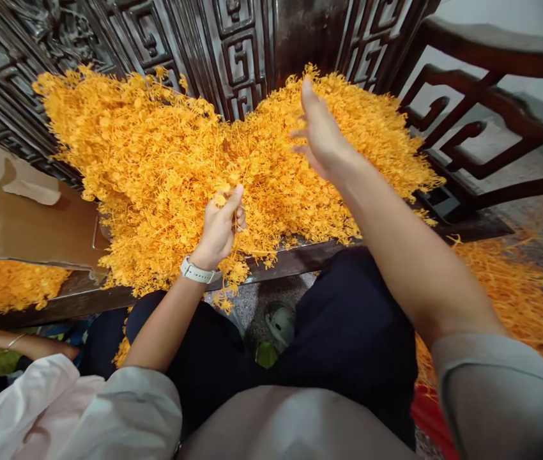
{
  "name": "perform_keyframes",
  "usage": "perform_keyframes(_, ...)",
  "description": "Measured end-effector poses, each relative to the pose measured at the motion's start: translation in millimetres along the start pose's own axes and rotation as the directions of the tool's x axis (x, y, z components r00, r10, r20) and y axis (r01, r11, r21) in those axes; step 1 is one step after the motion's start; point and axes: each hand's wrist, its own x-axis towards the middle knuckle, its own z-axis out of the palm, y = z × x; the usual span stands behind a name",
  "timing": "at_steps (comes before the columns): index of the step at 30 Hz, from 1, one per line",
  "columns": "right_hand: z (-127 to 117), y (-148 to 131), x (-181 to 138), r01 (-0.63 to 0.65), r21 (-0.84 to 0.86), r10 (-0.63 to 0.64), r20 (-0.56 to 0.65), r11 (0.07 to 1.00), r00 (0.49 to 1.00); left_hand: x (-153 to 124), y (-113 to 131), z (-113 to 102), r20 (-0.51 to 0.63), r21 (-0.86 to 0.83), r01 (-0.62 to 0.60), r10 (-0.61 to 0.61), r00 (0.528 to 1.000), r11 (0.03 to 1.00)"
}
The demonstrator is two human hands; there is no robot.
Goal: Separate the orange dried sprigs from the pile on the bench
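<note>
A large heap of small orange plastic flower-like pieces [166, 140], stringy and tangled, covers the dark wooden seat. My left hand [221, 223], with a pale watch [199, 271] on its wrist, is closed over the near side of the heap. A small orange flower piece [222, 198] is pinched between its thumb and fingers, and more orange strands hang below the palm. Over the right half of the heap, my right hand [322, 134] has its fingers apart and thumb raised. It looks slightly blurred, and nothing shows in it.
Carved dark wood [237, 51] rises behind the heap, with a carved armrest [482, 121] on the right. A cardboard box [36, 217] stands at left. Another person's forearm [36, 348] is at lower left. More orange strands [520, 294] lie at right. A green slipper [281, 322] shows below.
</note>
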Motion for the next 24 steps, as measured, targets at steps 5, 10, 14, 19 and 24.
perform_keyframes(5, 7.8, 21.3, -6.4, 0.231, -0.199, -0.234, 0.005, 0.952, 0.972, -3.8, -1.1, 3.0, -0.036, 0.108, -0.066, 0.07, 0.997, 0.992)
perform_keyframes(10, 32.8, -1.9, -59.3, 0.545, -0.113, -0.444, 0.456, 0.831, 0.771, -1.0, -0.7, -5.8, 0.11, 0.397, -0.085, 0.045, 0.993, 0.914)
perform_keyframes(14, 43.2, -10.7, -74.7, 0.695, -0.239, -0.457, 0.603, 0.678, 0.654, -0.1, -1.4, -12.9, 0.193, 0.454, -0.089, -0.001, 0.981, 0.887)
perform_keyframes(19, 51.6, 1.5, -74.6, 0.685, -0.295, -0.474, 0.542, 0.666, 0.694, -0.3, -1.7, -13.1, 0.268, 0.452, -0.214, 0.096, 0.958, 0.866)
perform_keyframes(24, 56.7, 0.8, -79.2, 0.545, -0.341, -0.417, 0.382, 0.766, 0.825, -0.6, -1.0, -13.5, 0.235, 0.418, -0.286, 0.201, 0.951, 0.862)
